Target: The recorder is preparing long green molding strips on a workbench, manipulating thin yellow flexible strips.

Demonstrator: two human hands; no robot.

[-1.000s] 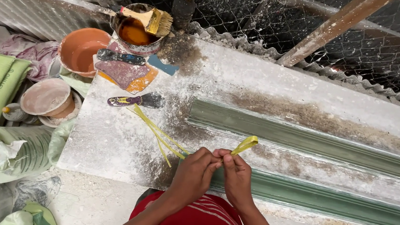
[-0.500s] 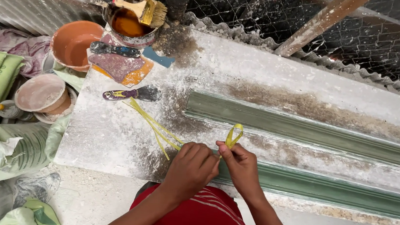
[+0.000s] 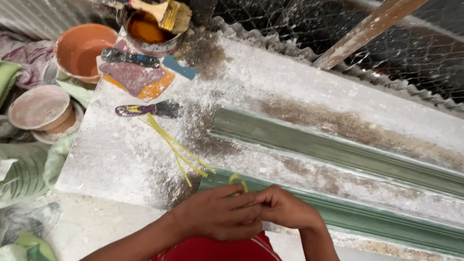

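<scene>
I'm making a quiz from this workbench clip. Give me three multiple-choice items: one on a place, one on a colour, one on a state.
1. Where does the paintbrush lie?
A. across the tin's rim
B. on the floor
C. inside the orange bowl

2. What colour is the strip between the hands?
A. blue
B. yellow
C. white

3. How are the left hand and right hand placed?
A. far apart
B. one raised overhead
C. together, pinching the strip

Answers:
1. A, the brush rests on the tin of brown liquid.
2. B, it matches the loose yellow strips on the dusty table.
3. C, fingertips meet over the green moulding.
</scene>
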